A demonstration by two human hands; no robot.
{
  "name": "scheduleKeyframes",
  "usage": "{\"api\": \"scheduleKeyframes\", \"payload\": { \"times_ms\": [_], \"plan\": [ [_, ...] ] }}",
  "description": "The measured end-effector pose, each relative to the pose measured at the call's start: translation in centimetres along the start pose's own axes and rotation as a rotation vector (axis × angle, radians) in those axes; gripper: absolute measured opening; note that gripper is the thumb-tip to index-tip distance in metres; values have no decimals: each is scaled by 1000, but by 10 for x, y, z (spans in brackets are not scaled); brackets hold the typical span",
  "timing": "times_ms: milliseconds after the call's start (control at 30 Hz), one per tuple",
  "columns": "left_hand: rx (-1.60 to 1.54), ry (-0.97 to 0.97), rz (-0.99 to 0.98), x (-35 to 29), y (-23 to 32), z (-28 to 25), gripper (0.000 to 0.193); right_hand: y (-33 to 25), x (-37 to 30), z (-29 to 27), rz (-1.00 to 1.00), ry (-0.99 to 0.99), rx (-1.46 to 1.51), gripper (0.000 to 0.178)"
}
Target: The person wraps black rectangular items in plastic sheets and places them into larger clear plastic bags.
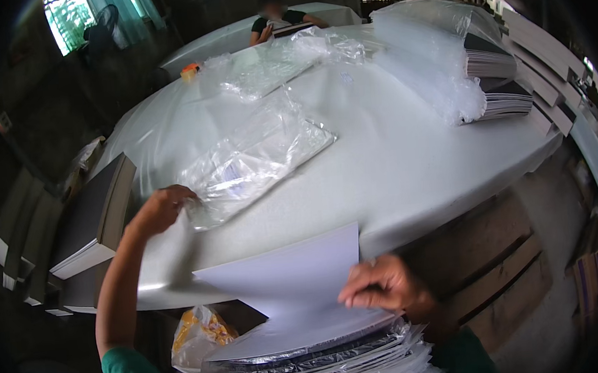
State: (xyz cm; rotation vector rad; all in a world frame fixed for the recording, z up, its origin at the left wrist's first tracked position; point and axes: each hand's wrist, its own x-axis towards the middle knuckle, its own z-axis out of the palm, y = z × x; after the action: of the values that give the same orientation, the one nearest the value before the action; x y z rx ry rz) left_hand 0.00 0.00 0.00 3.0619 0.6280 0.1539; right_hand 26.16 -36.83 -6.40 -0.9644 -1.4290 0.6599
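My left hand (165,208) reaches over the left part of the table, its fingers closed on the near-left corner of a clear plastic bag (256,165) in a flat pile. Close to my body, a white sheet (297,263) rises from the top of a stack of plastic-wrapped flat packs (318,365) and leans toward the table edge. My right hand (382,288) hovers at the sheet's right side with its fingers curled together. It is slightly blurred, and whatever it may be pinching cannot be made out.
Thick black-covered blocks (93,215) stand at the left of the table (409,179). More plastic bags (270,74) and an orange tape roll (190,71) lie farther back. Wrapped dark stacks (492,69) sit at right. Across the table is another person (273,22). A printed bag (200,335) hangs below.
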Motion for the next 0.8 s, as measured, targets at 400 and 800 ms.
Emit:
{"api": "scheduleKeyframes", "payload": {
  "times_ms": [400, 800],
  "plan": [
    [-250, 238, 185, 88, 138, 26, 36, 69, 170, -52, 380, -83, -964, 15],
    [-851, 67, -32, 105, 133, 46, 28, 94, 170, -23, 26, 42, -592, 10]
  ]
}}
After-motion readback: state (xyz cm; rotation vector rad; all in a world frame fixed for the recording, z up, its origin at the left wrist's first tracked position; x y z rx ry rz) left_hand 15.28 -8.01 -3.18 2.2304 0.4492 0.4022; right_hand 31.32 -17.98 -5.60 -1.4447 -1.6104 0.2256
